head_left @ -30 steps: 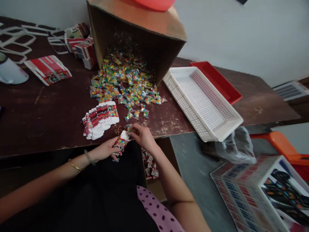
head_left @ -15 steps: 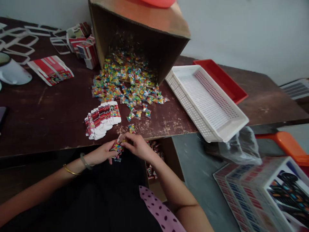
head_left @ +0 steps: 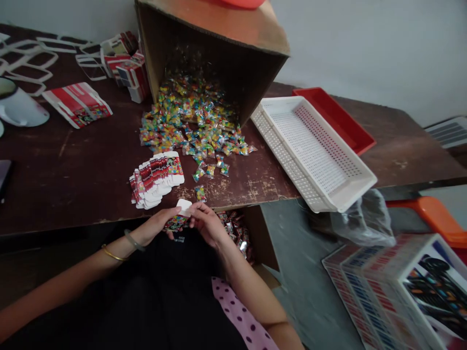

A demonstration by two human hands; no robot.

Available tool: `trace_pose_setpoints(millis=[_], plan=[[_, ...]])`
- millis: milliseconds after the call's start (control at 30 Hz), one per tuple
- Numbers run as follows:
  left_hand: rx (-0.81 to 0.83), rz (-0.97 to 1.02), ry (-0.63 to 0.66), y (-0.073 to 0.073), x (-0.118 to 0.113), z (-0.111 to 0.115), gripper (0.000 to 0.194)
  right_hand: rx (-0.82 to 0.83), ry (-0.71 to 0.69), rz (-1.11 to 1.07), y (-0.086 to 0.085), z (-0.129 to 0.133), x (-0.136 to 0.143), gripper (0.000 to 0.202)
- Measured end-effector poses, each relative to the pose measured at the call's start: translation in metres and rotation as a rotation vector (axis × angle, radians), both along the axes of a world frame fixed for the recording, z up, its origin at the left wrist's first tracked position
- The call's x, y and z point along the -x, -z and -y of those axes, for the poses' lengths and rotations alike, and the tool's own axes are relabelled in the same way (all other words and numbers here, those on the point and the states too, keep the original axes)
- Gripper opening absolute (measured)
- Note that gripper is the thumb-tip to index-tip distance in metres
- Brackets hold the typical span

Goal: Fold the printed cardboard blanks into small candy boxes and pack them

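A small printed candy box (head_left: 175,223) with a raised white flap is between my hands at the table's front edge. My left hand (head_left: 160,223) grips the box from the left, thumb by the flap. The fingers of my right hand (head_left: 206,221) pinch the box's right side near the flap. Just beyond lies one wrapped candy packet (head_left: 200,193). A fanned stack of flat candy boxes (head_left: 155,180) rests to the left. Behind it, a heap of wrapped candies (head_left: 197,121) spills from a cardboard box (head_left: 219,19) lying on its side.
A white perforated basket (head_left: 317,150) and a red tray (head_left: 339,121) are on the right. Below the table edge stands an open carton (head_left: 260,238) of small filled packs. At left are a mug (head_left: 22,104) and a red-and-white carton (head_left: 78,104). An orange stool (head_left: 438,214) is at far right.
The white flap of the small box now stands up in view. My right hand has turned and shifted slightly right, and more of the carton below shows.
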State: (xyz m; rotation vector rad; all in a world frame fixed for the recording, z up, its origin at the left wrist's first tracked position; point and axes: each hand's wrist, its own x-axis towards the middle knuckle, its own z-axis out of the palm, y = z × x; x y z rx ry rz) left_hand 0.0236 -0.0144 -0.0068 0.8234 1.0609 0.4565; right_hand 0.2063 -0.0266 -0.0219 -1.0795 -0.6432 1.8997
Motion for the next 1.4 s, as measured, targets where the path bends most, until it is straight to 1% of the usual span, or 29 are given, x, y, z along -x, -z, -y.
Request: trace_pose_setpoints(millis=[67,133,167,200,267,333,433,500,567,633,733,833,900,967,1033,1100,1133,1167,1200,1233,1300,1333,1367,1400], plan=[[-0.049,0.000,0.028,0.001,0.000,-0.001,0.045,-0.020,-0.052,-0.005,0.000,-0.005,0.002,0.037],[-0.118,-0.054,0.041,0.002,0.001,-0.002,0.041,-0.129,-0.139,0.087,-0.003,-0.010,0.003,0.046],[-0.135,-0.091,0.036,0.003,0.002,-0.003,0.039,-0.223,-0.182,0.165,-0.005,-0.012,0.003,0.044],[-0.130,-0.117,0.025,0.003,0.002,-0.003,0.036,-0.334,-0.213,0.253,-0.007,-0.013,0.003,0.037],[-0.062,-0.101,-0.007,0.004,0.003,-0.005,0.035,-0.544,-0.212,0.417,-0.012,-0.013,0.003,0.020],[0.022,-0.005,-0.044,0.003,0.005,-0.005,0.036,-0.646,-0.174,0.513,-0.015,-0.013,0.004,0.021],[0.076,0.209,-0.039,0.001,0.010,-0.002,0.039,-0.660,-0.102,0.571,-0.016,-0.014,0.006,0.019],[0.078,0.260,-0.012,0.000,0.014,0.001,0.041,-0.669,-0.073,0.593,-0.014,-0.017,0.007,0.016],[0.035,0.177,0.015,-0.001,0.017,0.004,0.044,-0.699,-0.064,0.621,-0.011,-0.019,0.007,0.015],[-0.035,0.069,0.054,-0.002,0.020,0.006,0.042,-0.755,-0.099,0.639,-0.008,-0.017,0.006,0.015],[-0.096,0.038,0.141,-0.002,0.023,0.005,0.037,-0.824,-0.158,0.643,-0.004,-0.009,0.000,0.019],[-0.108,0.015,0.229,-0.003,0.024,0.001,0.038,-0.756,-0.137,0.687,-0.003,-0.002,-0.007,0.019],[-0.093,-0.006,0.265,-0.003,0.024,-0.002,0.040,-0.721,-0.138,0.714,-0.004,-0.001,-0.009,0.018],[-0.051,0.010,0.255,-0.004,0.022,-0.005,0.041,-0.760,-0.190,0.706,-0.004,-0.001,-0.007,0.020],[-0.007,0.051,0.216,-0.005,0.016,-0.005,0.043,-0.806,-0.223,0.696,-0.004,0.000,-0.003,0.022],[0.017,0.090,0.173,-0.006,0.007,-0.003,0.046,-0.761,-0.149,0.713,-0.005,0.002,-0.004,0.022],[0.024,0.106,0.160,-0.006,0.001,-0.001,0.047,-0.711,-0.100,0.715,-0.007,0.004,-0.009,0.021],[0.029,0.121,0.158,-0.006,-0.004,0.001,0.049,-0.659,-0.084,0.709,-0.010,0.006,-0.017,0.020],[0.031,0.129,0.162,-0.006,-0.007,0.002,0.050,-0.616,-0.121,0.699,-0.015,0.008,-0.029,0.019],[0.026,0.126,0.169,-0.006,-0.009,0.002,0.051,-0.592,-0.206,0.696,-0.022,0.008,-0.042,0.018],[0.001,0.089,0.154,-0.006,-0.008,0.000,0.051,-0.618,-0.412,0.761,-0.034,0.002,-0.068,0.019],[-0.007,0.065,0.113,-0.006,-0.004,-0.003,0.050,-0.658,-0.471,0.829,-0.038,-0.004,-0.076,0.019],[-0.005,0.049,0.053,-0.006,0.000,-0.006,0.047,-0.707,-0.490,0.900,-0.039,-0.014,-0.078,0.018],[0.009,0.043,-0.013,-0.005,0.004,-0.009,0.044,-0.767,-0.469,0.961,-0.037,-0.027,-0.074,0.015]])
